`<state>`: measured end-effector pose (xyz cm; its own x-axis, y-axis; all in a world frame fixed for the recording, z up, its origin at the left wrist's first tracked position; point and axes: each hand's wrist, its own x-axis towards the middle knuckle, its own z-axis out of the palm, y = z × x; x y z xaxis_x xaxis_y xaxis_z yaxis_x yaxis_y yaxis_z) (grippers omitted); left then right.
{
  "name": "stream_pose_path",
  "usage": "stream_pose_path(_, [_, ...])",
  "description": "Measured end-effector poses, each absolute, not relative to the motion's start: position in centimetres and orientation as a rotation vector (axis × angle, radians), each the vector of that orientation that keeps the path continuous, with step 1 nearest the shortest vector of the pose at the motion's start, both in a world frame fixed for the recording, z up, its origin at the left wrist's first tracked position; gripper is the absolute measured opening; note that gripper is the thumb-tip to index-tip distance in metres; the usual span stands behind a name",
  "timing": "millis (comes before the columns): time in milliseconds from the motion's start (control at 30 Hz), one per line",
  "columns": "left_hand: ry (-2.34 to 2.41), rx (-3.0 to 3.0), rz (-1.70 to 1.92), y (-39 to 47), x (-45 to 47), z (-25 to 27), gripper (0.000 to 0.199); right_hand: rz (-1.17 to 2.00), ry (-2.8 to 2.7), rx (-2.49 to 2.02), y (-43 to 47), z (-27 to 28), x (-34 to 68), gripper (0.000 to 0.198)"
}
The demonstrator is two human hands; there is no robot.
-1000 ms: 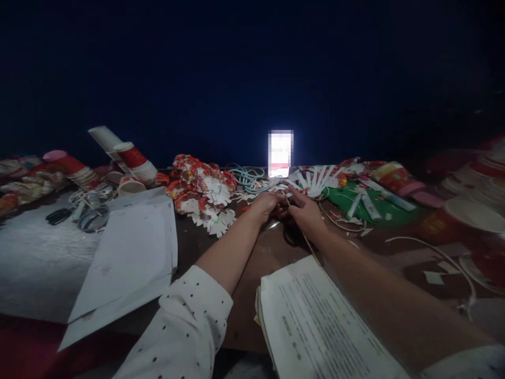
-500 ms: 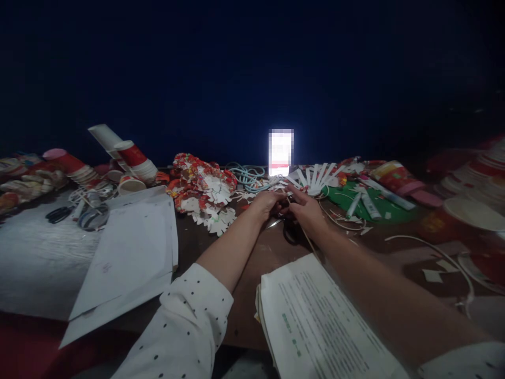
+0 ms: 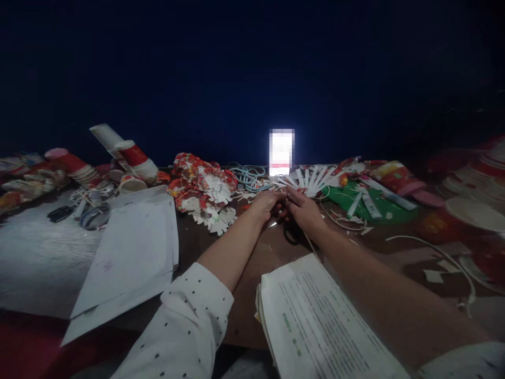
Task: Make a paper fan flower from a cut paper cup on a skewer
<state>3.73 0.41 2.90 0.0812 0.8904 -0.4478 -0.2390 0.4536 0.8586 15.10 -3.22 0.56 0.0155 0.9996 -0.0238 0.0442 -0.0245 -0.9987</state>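
Fingers (image 3: 279,197) bent, tips close together; what left hand (image 3: 264,206) and right hand (image 3: 307,213) grip is hidden, cannot tell. Thin pale cord (image 3: 311,245) at 5 o'clock, just below right hand. Fanned white strips (image 3: 314,181): 2 o'clock. Lit screen (image 3: 281,150): 12.

hands (image 3: 305,211): 2 | lit screen (image 3: 281,150): 1 | booklet (image 3: 315,316): 1 | green sheet (image 3: 336,200): 1

At the back we see a bright, upright screen (image 3: 281,150), with a looped pale-blue cord (image 3: 248,178) just left of it. To our left are tilted, stacked red-and-white paper cups (image 3: 136,159), a tape roll (image 3: 93,226) and overlapping white sheets (image 3: 126,252). Printed pages (image 3: 311,316) lie nearest us.
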Motion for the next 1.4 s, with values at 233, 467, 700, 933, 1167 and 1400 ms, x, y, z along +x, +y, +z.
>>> stream_pose_path(233, [1.146,0.674,0.973,0.6,3.5,2.7,0.023,1.193,-1.175,-1.297,-3.0,0.8,15.0,0.064])
stream_pose_path(467, [1.18,0.695,0.96,0.4,3.5,3.1,0.023,1.18,-1.173,-1.268,-3.0,0.5,15.2,0.063])
stream_pose_path(700, [1.228,0.716,0.92,0.2,3.5,3.2,0.024,1.189,-1.182,-1.212,-3.2,0.2,15.2,0.065])
stream_pose_path(933, [1.288,0.789,0.931,0.0,4.0,3.1,0.025,0.95,-1.438,-1.331,-2.6,-1.7,15.8,0.06])
stream_pose_path(1167, [1.282,0.723,1.0,0.6,4.0,2.5,0.027,0.821,-1.517,-1.255,-2.5,-2.1,15.8,0.06])
stream_pose_path(1400, [1.277,0.664,1.005,0.6,3.9,2.9,0.024,0.964,-1.456,-1.295,-2.8,-1.6,15.5,0.068])
